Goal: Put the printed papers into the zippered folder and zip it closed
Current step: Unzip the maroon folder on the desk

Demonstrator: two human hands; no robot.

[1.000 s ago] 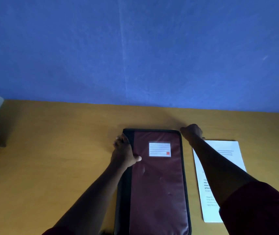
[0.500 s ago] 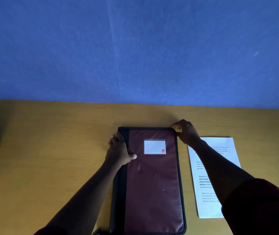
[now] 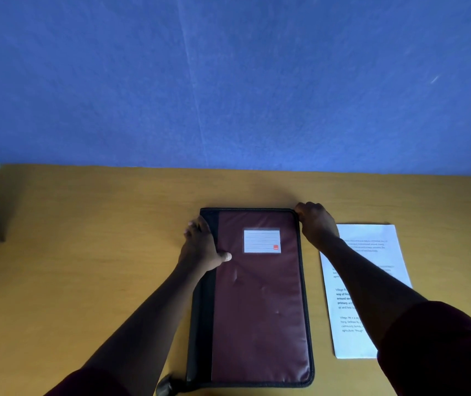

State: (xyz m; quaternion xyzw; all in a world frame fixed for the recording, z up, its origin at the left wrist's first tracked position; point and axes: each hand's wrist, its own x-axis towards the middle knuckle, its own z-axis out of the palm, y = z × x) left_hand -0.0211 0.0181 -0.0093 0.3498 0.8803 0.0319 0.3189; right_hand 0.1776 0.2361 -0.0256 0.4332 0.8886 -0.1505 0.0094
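Setting: blue wall (image 3: pixel 228 81) behind; yellow-brown wooden table (image 3: pixel 85 238) in front of it.

Item 1: zippered folder (image 3: pixel 257 304), maroon cover with a black spine strip along its left side. Lies flat and closed at the table's centre, long axis running from the near edge toward the wall. White lined label (image 3: pixel 262 240) with a small red mark sits on the cover toward the far end. A dark tab, unclear in detail, sticks out at the near left corner.

Item 2: printed papers (image 3: pixel 371 281), white sheets with text, flat on the table just beside the folder's right edge, long axis parallel to it. The right forearm crosses over them and hides part of the text.

Left hand (image 3: pixel 201 247): laid on the far end of the spine, fingers curled round the left edge, thumb resting on the cover.

Right hand (image 3: pixel 315 224): at the folder's far right corner, fingers bunched narrowly against the zip edge; whether they pinch a puller cannot be told.

Periphery: pale object and a dark one at far left, cut off by the frame.
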